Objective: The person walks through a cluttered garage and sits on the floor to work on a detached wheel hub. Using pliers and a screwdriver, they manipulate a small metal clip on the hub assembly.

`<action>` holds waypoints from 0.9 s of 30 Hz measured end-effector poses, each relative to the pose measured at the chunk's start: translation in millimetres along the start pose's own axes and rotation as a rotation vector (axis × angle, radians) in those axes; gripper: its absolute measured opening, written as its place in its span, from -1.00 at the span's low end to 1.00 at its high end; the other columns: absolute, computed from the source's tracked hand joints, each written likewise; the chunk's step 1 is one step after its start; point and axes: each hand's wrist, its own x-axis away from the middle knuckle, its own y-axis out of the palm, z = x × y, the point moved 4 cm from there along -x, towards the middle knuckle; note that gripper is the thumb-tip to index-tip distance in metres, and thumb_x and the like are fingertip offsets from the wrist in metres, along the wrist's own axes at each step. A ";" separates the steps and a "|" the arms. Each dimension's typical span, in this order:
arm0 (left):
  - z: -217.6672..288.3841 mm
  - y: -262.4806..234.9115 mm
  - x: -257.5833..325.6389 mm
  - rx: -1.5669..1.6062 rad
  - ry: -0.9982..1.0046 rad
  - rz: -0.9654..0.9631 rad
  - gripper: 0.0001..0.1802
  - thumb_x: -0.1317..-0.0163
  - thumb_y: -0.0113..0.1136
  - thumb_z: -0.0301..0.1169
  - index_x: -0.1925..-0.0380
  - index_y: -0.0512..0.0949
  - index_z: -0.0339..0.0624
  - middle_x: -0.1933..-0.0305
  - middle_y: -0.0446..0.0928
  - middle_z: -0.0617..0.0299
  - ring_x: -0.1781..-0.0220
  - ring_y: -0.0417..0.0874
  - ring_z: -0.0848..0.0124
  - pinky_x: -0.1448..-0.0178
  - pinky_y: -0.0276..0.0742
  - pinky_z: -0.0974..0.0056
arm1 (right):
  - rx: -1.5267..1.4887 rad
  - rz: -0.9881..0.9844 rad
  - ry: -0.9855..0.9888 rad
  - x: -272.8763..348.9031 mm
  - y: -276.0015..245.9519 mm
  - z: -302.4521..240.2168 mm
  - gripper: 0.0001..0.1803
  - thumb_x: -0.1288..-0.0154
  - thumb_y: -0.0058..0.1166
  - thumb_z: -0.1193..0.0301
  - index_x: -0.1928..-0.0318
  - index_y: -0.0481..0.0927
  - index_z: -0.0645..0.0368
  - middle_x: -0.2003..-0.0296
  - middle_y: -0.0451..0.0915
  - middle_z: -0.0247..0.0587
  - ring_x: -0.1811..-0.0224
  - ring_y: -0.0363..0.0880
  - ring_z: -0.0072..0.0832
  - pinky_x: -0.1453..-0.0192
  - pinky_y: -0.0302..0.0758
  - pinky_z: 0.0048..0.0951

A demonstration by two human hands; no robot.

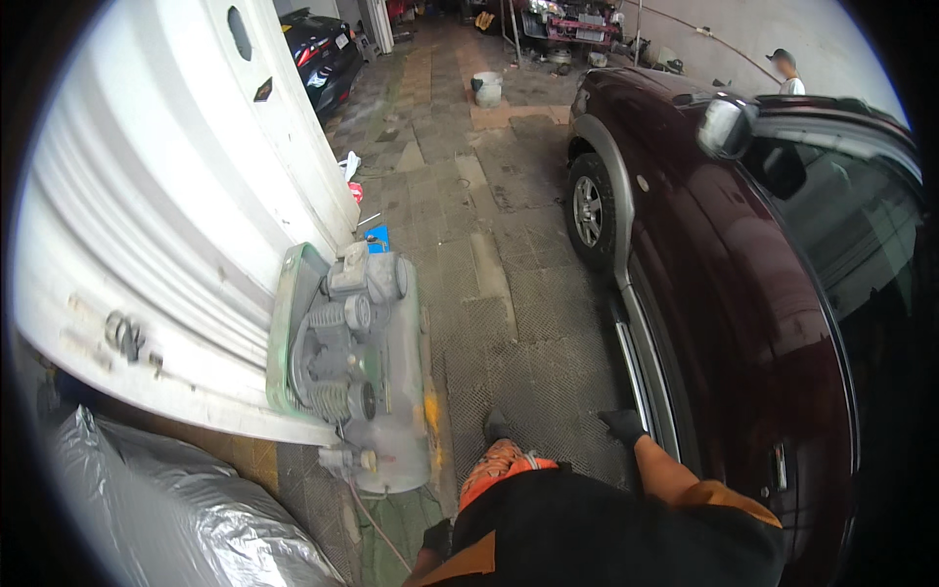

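The dusty, pale green air compressor stands nearest the left hand, whose grip cannot be told.

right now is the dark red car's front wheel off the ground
No, the front wheel of the dark red car rests flat on the tiled floor, with no jack or stand visible under it.

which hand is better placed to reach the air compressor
Probably the left. The left hand hangs at the person's side next to the green air compressor on the floor. The right hand is out of view, on the side of the dark red car.
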 end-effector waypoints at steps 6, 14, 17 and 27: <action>201.3 -67.5 -203.8 0.482 -0.419 0.108 -0.68 -0.32 0.12 -0.10 0.37 0.59 -0.13 0.47 0.54 0.25 0.50 0.57 0.35 0.38 0.52 0.23 | 0.884 -0.038 0.198 -127.3 -46.3 25.1 -0.73 -0.02 0.31 0.22 0.27 0.73 0.07 0.25 0.71 -0.04 0.20 0.72 -0.21 0.12 0.60 -0.17; 440.2 -139.3 -455.6 0.211 -0.206 0.112 -0.55 -0.31 0.16 0.00 0.09 0.58 -0.17 0.17 0.61 0.22 0.24 0.65 0.36 0.19 0.55 0.25 | 0.620 -0.202 0.330 -281.9 -27.5 95.8 -0.53 0.00 0.32 0.03 0.13 0.71 0.03 0.14 0.69 -0.02 0.08 0.68 -0.07 0.03 0.56 -0.10; 502.8 -94.1 -565.1 0.330 -0.268 -0.001 -0.55 -0.29 0.19 -0.02 0.07 0.57 -0.17 0.16 0.61 0.21 0.25 0.64 0.36 0.20 0.54 0.25 | 0.727 -0.202 0.280 -345.3 -68.3 217.7 -0.47 -0.06 0.24 -0.03 0.04 0.67 0.02 0.08 0.68 -0.03 0.01 0.65 -0.04 -0.03 0.54 -0.07; 532.6 -162.3 -667.7 0.472 -0.613 0.259 -0.66 -0.32 0.16 -0.06 0.32 0.62 -0.10 0.51 0.49 0.32 0.51 0.51 0.49 0.48 0.40 0.30 | 0.792 0.235 0.348 -785.1 -335.2 -194.8 -0.67 -0.25 0.10 0.12 0.18 0.66 0.09 0.26 0.69 -0.09 0.21 0.70 -0.15 0.22 0.61 -0.24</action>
